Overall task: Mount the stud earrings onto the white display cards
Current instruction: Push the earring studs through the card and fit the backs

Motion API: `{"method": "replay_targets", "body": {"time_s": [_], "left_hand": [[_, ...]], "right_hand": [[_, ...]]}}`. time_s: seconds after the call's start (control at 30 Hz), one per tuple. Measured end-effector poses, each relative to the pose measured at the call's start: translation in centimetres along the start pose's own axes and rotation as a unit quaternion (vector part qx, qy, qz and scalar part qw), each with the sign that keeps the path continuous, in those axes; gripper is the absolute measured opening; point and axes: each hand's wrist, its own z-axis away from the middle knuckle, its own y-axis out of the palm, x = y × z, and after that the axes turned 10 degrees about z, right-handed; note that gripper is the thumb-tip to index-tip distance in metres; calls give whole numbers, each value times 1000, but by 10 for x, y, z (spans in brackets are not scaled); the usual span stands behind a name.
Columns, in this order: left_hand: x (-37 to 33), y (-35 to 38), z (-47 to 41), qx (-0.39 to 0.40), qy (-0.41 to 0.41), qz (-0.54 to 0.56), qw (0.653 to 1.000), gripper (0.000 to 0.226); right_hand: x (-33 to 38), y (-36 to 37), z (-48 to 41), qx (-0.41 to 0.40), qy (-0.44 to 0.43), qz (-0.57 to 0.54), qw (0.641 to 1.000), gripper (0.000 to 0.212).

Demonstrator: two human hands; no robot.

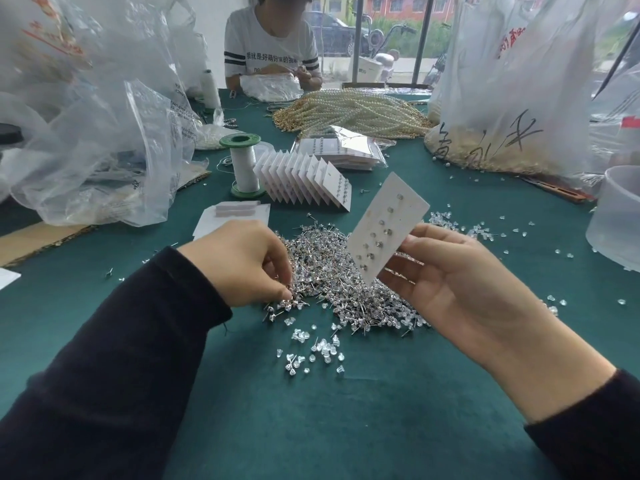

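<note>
Black-sleeved, the right hand (460,282) is gripping the display card (388,220) by its right edge, holding it tilted above the stud earrings (332,268) heaped on the green table (346,427). The left hand (239,261) is pinching studs at the heap's left edge. Nearer, clear backs (311,348) are lying loose; filled cards (304,178) are standing beyond.

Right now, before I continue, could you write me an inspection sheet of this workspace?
Surface: green cloth table.
Job's things: pile of stud earrings; white card tilted, several studs mounted; row of finished cards; clear backs scattered.
Clutter: plastic bags, thread spool, pearl strands.
Grips: left hand fingertips in the pile, hold unclear; right hand holds the white card.
Cables: nothing seen.
Surroundings: another person seated opposite; window behind.
</note>
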Motion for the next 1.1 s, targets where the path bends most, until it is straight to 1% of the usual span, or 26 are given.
{"method": "replay_targets", "body": {"time_s": [0.13, 0.2, 0.33, 0.47, 0.73, 0.8, 0.83, 0.87, 0.93, 0.97, 1.0, 1.07, 1.1], "left_hand": [[2, 1, -3, -51, -16, -35, 998, 21], [-1, 6, -5, -49, -13, -35, 998, 20], [-3, 10, -7, -34, -11, -31, 999, 9], [-3, 8, -7, -30, -15, -27, 999, 4], [-4, 4, -6, -45, -17, 20, 999, 10], [-5, 3, -5, -51, -14, 48, 997, 12], [-6, 2, -5, -54, -7, 82, 995, 13], [-8, 2, -4, -56, 6, 134, 989, 13], [-13, 0, -1, -60, 41, 251, 965, 12], [-15, 1, 0, -64, 54, 276, 957, 13], [-16, 2, 0, -73, 62, 267, 959, 13], [-17, 6, 0, -108, 74, 191, 973, 9], [-17, 7, 0, -133, 82, 164, 974, 7]], "right_hand": [[0, 0, 1, 2, -2, 5, 1000, 20], [1, 0, 1, 4, -2, 10, 1000, 20], [0, 0, 2, 10, -2, 9, 1000, 22], [3, 0, 2, 10, 4, 7, 1000, 26], [7, -1, 2, -2, 23, -11, 1000, 34], [8, -2, 3, 2, 30, -14, 999, 35], [8, -1, 3, 6, 34, -19, 999, 35], [8, -1, 3, 11, 38, -28, 999, 35], [7, 0, 4, 25, 49, -55, 997, 39], [7, 1, 4, 32, 55, -67, 996, 40], [6, 2, 4, 38, 59, -76, 995, 39], [3, 3, 4, 45, 63, -80, 994, 38], [2, 3, 3, 48, 66, -79, 994, 39]]}}
